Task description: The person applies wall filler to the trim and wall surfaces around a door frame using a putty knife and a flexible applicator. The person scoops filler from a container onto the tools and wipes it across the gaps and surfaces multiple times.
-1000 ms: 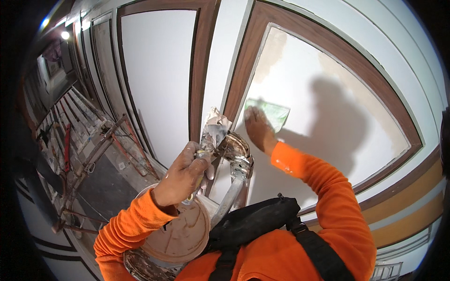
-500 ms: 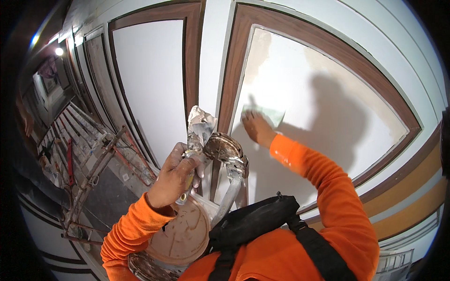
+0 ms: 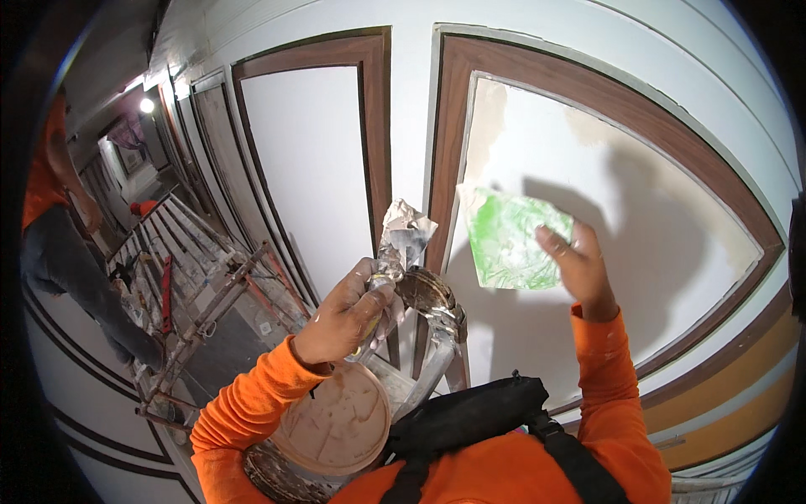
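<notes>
- Drew the right hand (image 3: 583, 267) away from the white panel (image 3: 541, 143) since half a second ago, bringing along the flat green spreader (image 3: 514, 239) and tilting its face into view.
- Now holding that spreader right of centre, clear of the panel, clamped at its right edge with thumb on the near face and fingers hidden behind.
- Showing white smears over most of the green.
- Gripping a putty knife (image 3: 410, 239) near the middle of the frame, left hand (image 3: 344, 312) wrapped tight round the handle, blade up and loaded with pale putty (image 3: 405, 216).
- Cannot tell whether touching the crusted brown disc (image 3: 428, 292) just right of the knife.
- Keeping a round bucket (image 3: 388, 413) of pinkish-beige filler (image 3: 332, 416) below the left hand, at lower centre.
- Wearing a black bag (image 3: 466, 412) across the chest, bottom centre.
- Facing a brown wooden frame (image 3: 451, 101) around the panel, with beige patches (image 3: 489, 113) along the panel's upper edges.
- Sharing the space with a co-worker (image 3: 67, 260) at far left, beside a rusty scaffold frame (image 3: 206, 323).
</notes>
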A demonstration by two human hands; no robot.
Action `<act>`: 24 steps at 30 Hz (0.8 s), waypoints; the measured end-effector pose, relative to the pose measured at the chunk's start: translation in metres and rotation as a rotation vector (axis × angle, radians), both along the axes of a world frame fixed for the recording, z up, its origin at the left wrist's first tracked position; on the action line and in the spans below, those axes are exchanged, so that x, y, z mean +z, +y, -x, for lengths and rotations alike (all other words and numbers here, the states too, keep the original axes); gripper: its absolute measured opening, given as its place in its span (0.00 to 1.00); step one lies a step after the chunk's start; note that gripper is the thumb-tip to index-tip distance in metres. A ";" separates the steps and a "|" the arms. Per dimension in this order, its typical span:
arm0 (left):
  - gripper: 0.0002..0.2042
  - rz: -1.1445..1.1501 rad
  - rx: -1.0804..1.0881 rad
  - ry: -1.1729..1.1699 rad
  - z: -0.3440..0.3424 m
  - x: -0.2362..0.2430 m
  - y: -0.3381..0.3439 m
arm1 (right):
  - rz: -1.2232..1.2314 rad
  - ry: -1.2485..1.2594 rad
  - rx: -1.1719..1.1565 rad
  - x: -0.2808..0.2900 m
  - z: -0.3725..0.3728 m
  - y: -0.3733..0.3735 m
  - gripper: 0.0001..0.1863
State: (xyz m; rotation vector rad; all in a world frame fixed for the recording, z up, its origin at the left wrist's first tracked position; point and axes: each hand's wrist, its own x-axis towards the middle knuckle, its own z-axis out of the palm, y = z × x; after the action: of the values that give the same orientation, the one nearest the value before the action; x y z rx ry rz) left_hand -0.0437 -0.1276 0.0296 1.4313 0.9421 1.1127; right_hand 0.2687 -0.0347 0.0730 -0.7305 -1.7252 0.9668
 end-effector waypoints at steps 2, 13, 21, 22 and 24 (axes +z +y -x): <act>0.08 -0.049 0.036 0.100 -0.002 0.004 0.003 | -0.117 -0.129 0.077 0.004 0.009 -0.008 0.20; 0.06 -0.246 0.136 0.420 -0.019 0.027 0.002 | -0.631 -0.436 0.156 0.014 0.027 0.005 0.24; 0.14 -0.239 0.118 0.567 -0.028 0.034 0.004 | -0.802 -0.476 0.167 -0.003 0.021 0.017 0.30; 0.14 -0.216 0.113 0.591 -0.030 0.037 0.005 | -0.811 -0.492 0.157 -0.005 0.019 0.018 0.30; 0.10 -0.437 0.144 0.712 -0.027 0.022 0.009 | -0.773 -0.492 0.170 -0.009 0.013 0.017 0.29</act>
State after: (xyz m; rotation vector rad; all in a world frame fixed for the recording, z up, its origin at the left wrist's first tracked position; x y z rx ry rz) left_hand -0.0165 -0.1186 0.0513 2.2263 1.3613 0.9514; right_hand 0.2560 -0.0173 0.0637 -0.3137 -2.3964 0.1551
